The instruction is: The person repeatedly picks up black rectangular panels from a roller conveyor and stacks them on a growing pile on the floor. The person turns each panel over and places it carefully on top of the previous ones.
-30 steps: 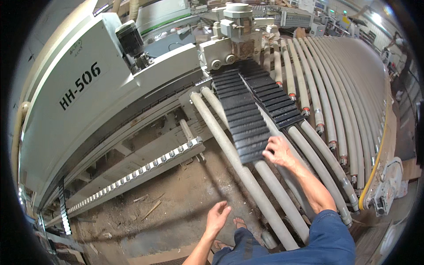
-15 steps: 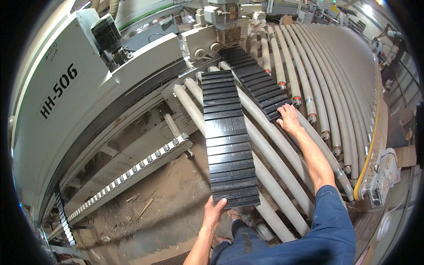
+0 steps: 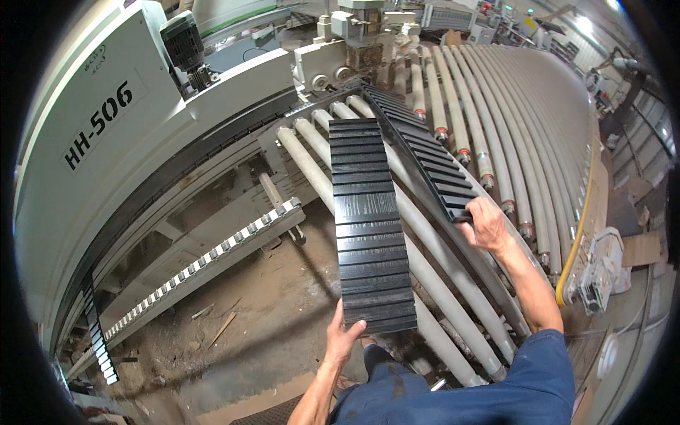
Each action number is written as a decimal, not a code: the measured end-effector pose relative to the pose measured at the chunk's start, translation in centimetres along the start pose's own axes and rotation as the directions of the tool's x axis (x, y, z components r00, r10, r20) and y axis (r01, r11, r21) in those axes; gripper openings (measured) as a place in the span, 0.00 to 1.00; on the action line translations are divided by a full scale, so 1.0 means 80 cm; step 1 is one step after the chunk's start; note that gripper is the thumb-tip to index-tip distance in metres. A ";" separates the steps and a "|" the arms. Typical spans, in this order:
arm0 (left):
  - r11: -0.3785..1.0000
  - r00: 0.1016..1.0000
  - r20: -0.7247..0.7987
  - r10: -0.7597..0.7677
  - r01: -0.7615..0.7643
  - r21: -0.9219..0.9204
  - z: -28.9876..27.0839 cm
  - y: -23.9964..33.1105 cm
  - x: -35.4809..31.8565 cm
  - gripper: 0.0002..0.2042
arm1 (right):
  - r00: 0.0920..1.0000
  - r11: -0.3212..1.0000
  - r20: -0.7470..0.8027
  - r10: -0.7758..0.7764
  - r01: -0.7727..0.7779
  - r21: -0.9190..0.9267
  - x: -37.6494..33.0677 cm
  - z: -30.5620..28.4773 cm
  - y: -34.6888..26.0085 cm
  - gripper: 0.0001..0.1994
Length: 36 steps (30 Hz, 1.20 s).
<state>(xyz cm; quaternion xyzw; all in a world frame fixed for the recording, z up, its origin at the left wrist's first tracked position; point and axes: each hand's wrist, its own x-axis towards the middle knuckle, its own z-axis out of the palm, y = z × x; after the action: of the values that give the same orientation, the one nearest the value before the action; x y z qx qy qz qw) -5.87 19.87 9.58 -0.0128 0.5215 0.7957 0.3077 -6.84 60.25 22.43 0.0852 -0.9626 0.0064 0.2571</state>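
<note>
A long black slatted panel [image 3: 372, 227] stretches away from me over the rollers. My left hand [image 3: 343, 334] is closed on its near end, thumb on top and fingers mostly hidden beneath. To its right, a second black slatted panel [image 3: 425, 152] lies across the rollers, its far end beside the machine. My right hand [image 3: 489, 228] grips the near right corner of that one. This second panel is tilted, with its left long edge facing me. The panels are close together at mid-length and spread apart toward my hands.
Grey conveyor rollers [image 3: 439, 262] run beneath both panels, and more rollers [image 3: 489, 120] fan out beyond. A large pale machine housing [image 3: 92, 177] fills the left side. A white-toothed rail [image 3: 205, 265] crosses above the dirty floor [image 3: 248, 340]. A yellow-edged belt guard [image 3: 577, 248] stands at right.
My right hand has closed on the second panel's near end and tipped that panel up on its side, bringing it nearer. The left panel has barely shifted. The view has turned slightly.
</note>
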 end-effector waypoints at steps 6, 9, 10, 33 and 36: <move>0.998 0.996 0.082 0.034 -0.039 0.052 0.011 -0.065 -0.064 0.37 | 0.932 0.967 -0.298 0.209 -0.241 -0.077 -0.091 -0.083 -0.109 0.19; 0.990 0.993 0.109 0.049 -0.062 0.124 0.019 -0.084 -0.099 0.36 | 0.618 0.731 -0.425 0.661 -0.659 0.178 -0.100 -0.120 -0.155 0.19; 0.986 0.992 0.114 0.054 -0.071 0.149 0.025 -0.086 -0.109 0.36 | 0.565 0.713 -0.491 0.663 -0.677 0.185 -0.112 -0.125 -0.147 0.17; 0.914 0.982 0.159 0.097 -0.152 0.377 0.026 -0.037 -0.081 0.26 | 0.084 -0.695 0.691 0.718 0.118 0.709 -0.295 -0.005 -0.442 0.10; 0.761 0.967 0.243 0.079 -0.216 0.612 0.041 -0.054 -0.016 0.34 | 0.110 -0.770 0.764 0.636 0.157 0.618 -0.282 -0.012 -0.441 0.09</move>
<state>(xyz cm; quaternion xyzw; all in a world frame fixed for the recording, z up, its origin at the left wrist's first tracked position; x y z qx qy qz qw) -1.65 23.17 7.99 0.2140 0.7241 0.5921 0.2816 18.80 29.14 10.91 -0.3851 -0.1658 0.8724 0.2513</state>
